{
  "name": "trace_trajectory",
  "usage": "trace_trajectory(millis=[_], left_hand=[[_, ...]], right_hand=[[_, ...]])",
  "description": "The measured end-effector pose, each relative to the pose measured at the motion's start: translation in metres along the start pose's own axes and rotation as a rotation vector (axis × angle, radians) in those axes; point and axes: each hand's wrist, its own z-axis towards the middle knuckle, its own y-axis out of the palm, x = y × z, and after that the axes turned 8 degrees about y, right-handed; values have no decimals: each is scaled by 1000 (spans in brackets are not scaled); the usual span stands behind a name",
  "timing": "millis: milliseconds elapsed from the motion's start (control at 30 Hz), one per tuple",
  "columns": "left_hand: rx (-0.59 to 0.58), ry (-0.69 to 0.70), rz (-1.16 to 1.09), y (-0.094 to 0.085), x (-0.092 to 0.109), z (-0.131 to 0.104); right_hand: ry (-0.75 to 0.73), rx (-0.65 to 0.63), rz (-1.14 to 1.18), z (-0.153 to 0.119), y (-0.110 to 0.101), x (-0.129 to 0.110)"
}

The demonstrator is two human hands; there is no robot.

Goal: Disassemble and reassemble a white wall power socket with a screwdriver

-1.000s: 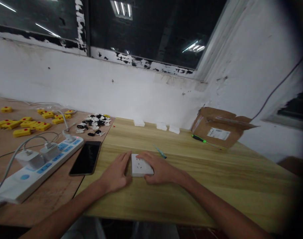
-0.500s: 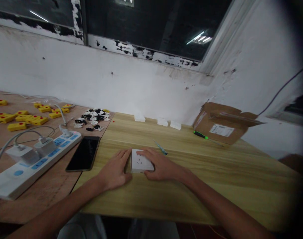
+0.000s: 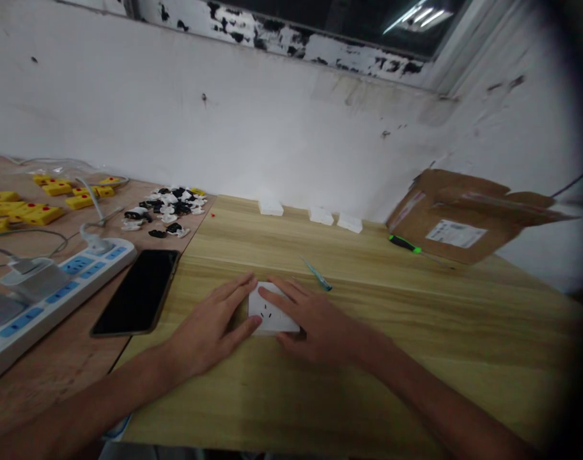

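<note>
A white wall socket [image 3: 273, 317] lies face up on the wood-patterned tabletop, its slots showing. My left hand [image 3: 208, 326] holds its left side, thumb on the front left corner and fingers at the back left. From the other side my right hand [image 3: 318, 322] grips it, with fingers over the top face and thumb at the front edge. Part of the socket's right side is hidden under those fingers. Just behind my right hand lies a small teal screwdriver [image 3: 319, 276].
Several white plates [image 3: 271, 207] stand along the wall. A black-and-green screwdriver [image 3: 404, 244] lies before a cardboard box [image 3: 457, 233]. To the left are a phone [image 3: 135, 294], a power strip [image 3: 56, 297] with plugs, small black and white parts [image 3: 174, 204] and yellow boxes [image 3: 42, 214].
The view has tipped down and come closer to the table. My left thumb has moved onto the socket's front corner, and my right fingers reach further across its face.
</note>
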Motion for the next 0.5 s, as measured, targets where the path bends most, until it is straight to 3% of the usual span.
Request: trace_trajectory(millis=[133, 300, 400, 500], left_hand=[[-32, 30, 54, -1, -1, 5], [-26, 50, 132, 1, -2, 5], [-34, 117, 244, 3, 7, -6], [11, 212, 393, 10, 17, -22]], right_hand=[[25, 37, -56, -1, 10, -1], [81, 54, -34, -4, 7, -7], [82, 86, -86, -26, 10, -17], [-21, 185, -239, -54, 34, -23]])
